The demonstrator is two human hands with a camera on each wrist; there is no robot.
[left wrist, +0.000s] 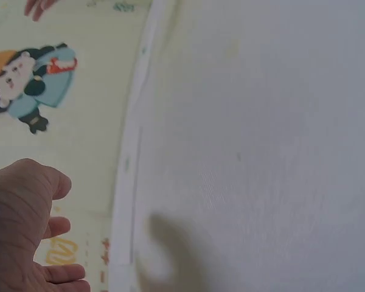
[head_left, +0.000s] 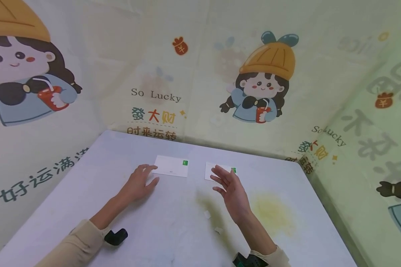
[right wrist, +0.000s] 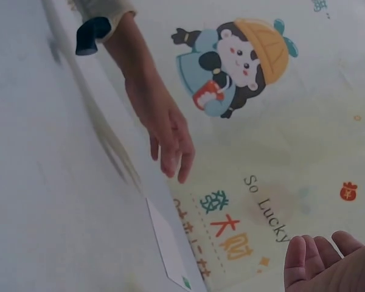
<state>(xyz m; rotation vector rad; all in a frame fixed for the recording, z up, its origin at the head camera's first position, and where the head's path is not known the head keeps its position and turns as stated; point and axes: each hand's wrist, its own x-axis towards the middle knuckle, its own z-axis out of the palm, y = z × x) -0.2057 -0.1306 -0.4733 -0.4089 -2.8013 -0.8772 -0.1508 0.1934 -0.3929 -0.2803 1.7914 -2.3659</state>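
Two white rectangular cards, envelope-like and each with a green stamp-like mark in a top corner, lie on the white table. My left hand (head_left: 141,184) is at the left edge of the left card (head_left: 170,167), fingers relaxed and spread from the thumb, gripping nothing. In the right wrist view that hand (right wrist: 164,134) appears above the table with its fingers pointing down. My right hand (head_left: 232,189) is raised, palm turned inward and fingers loosely extended. It overlaps the right card (head_left: 208,171) in the head view, hiding part of it, and holds nothing.
Small white scraps (head_left: 207,214) lie on the table (head_left: 173,237) before the right hand. A yellowish patch (head_left: 274,211) marks the surface on the right. Printed cloth walls (head_left: 200,92) stand behind and beside the table. Each wrist wears a black device (head_left: 116,236).
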